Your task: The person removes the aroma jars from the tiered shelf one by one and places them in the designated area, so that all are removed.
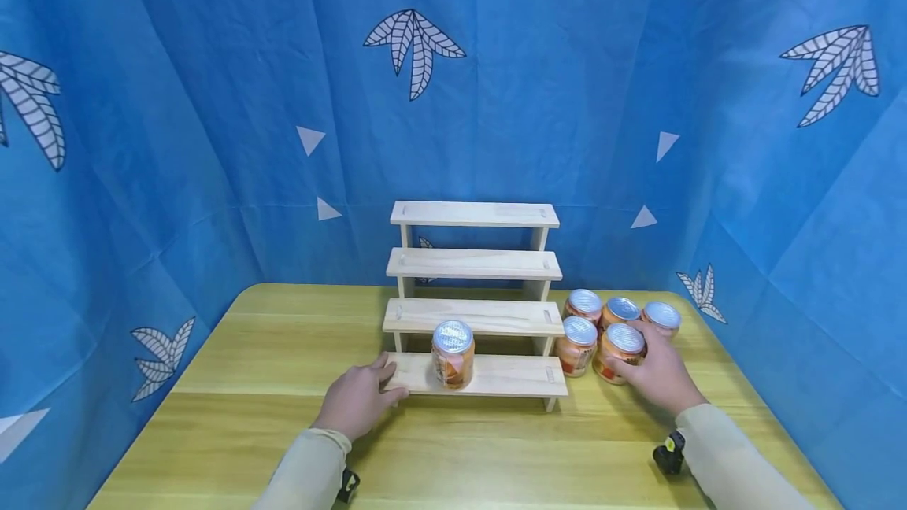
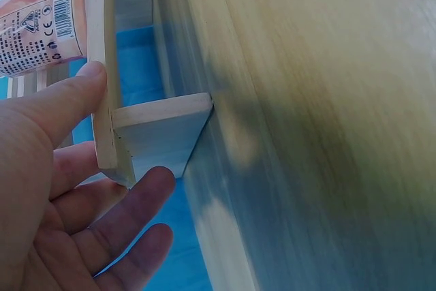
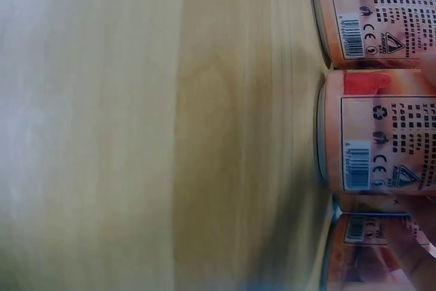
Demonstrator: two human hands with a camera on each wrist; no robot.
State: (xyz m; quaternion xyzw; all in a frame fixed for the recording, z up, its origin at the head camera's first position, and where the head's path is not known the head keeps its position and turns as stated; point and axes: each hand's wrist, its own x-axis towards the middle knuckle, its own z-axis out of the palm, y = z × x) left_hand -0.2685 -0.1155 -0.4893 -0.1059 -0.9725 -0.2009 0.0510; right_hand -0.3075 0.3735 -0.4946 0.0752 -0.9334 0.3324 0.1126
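Note:
A stepped wooden display rack (image 1: 475, 258) with several tiers stands at the back middle of the table. One orange can (image 1: 453, 360) with a silver lid sits upright on its lowest tier, left of centre. My left hand (image 1: 357, 398) grips the left end of that tier; in the left wrist view the thumb (image 2: 85, 86) lies on the board's edge beside the can. To the right of the rack several similar cans stand grouped on the table. My right hand (image 1: 659, 372) holds the front can (image 1: 616, 364) of that group, fingers and thumb around its upper part.
The wooden table (image 1: 269, 352) has rounded back corners. Blue patterned cloth (image 1: 475, 132) hangs behind it and along both sides. Another can (image 1: 577, 346) stands close to the rack's right side, left of the held can.

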